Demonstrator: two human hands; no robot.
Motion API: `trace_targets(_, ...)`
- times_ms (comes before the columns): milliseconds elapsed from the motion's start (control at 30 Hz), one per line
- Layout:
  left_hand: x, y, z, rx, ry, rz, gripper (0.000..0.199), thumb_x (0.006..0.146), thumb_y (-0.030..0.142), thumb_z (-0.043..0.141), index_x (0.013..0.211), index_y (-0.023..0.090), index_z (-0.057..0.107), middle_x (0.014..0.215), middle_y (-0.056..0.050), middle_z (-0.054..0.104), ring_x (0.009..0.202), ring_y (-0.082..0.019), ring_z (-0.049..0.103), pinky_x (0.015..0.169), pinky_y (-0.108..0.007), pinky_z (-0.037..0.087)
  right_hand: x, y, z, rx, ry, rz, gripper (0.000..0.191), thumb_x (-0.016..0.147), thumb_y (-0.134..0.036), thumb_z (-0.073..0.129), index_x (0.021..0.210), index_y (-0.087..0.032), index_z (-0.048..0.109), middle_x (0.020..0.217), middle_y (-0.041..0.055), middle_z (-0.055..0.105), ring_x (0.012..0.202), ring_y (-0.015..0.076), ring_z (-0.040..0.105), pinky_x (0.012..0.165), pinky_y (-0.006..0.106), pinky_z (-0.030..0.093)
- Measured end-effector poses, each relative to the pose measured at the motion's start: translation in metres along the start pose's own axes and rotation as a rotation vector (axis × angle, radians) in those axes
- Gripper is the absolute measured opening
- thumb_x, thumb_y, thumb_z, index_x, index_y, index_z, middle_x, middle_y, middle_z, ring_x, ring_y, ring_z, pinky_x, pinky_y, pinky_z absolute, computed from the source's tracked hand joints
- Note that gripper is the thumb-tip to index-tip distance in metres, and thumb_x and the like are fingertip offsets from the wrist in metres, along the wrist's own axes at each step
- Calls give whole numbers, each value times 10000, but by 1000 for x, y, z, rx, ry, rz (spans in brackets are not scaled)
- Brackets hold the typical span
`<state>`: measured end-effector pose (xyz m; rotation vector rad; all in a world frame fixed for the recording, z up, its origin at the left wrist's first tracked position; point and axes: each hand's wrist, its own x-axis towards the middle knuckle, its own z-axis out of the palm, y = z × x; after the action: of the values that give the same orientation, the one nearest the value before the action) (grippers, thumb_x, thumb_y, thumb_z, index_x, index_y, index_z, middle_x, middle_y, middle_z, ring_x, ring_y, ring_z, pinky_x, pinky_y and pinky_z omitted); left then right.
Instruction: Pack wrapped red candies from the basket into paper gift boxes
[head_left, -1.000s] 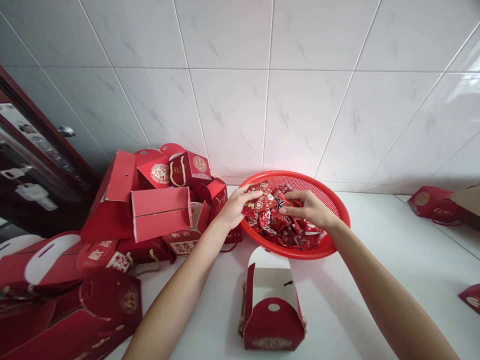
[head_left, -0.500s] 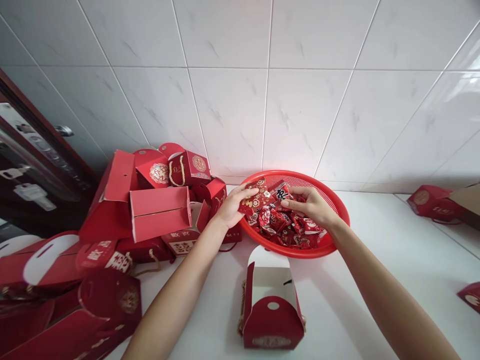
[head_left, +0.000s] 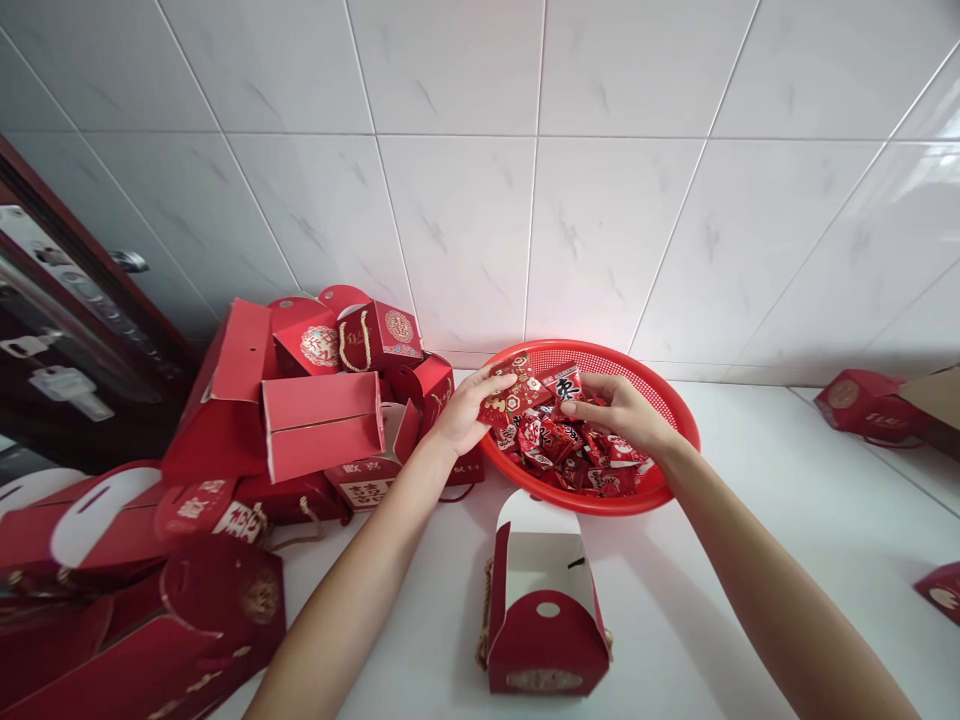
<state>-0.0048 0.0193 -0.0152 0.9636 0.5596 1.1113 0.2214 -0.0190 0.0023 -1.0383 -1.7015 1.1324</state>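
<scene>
My left hand (head_left: 466,408) is closed on a red packet with gold print (head_left: 517,388), held over the left side of a red plastic basket (head_left: 679,400). Between the thumb and fingers of my right hand (head_left: 621,408) is a red wrapped candy (head_left: 564,386) with a large black character. The two held packets are close together, edge by edge. Below them, several wrapped candies (head_left: 577,460) lie heaped in the basket. In front of the basket, near me, a dark red gift box (head_left: 549,640) stands with its flaps up, its white inside showing and rope handles at its sides.
Several red gift boxes (head_left: 322,425) are piled at the left, reaching to the near left corner. A tiled wall (head_left: 457,220) rises behind the white counter (head_left: 757,520). At the far right are another red box (head_left: 862,405) and a brown carton (head_left: 934,400).
The candy in my right hand has shifted very slightly and its black character shows a little more squarely. My left hand and the open box stay almost in place.
</scene>
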Motion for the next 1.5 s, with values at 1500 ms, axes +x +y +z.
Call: trace_targets(1500,2,0,1,-55,77,-24,260,703,175,814,953,147,751,869,-37,807,749,-156,748,739,-255,585,9,12,-16,348,506,-71,330,600,-360,892,783,-215,659,853,26,727,569,91,420,525,281,344)
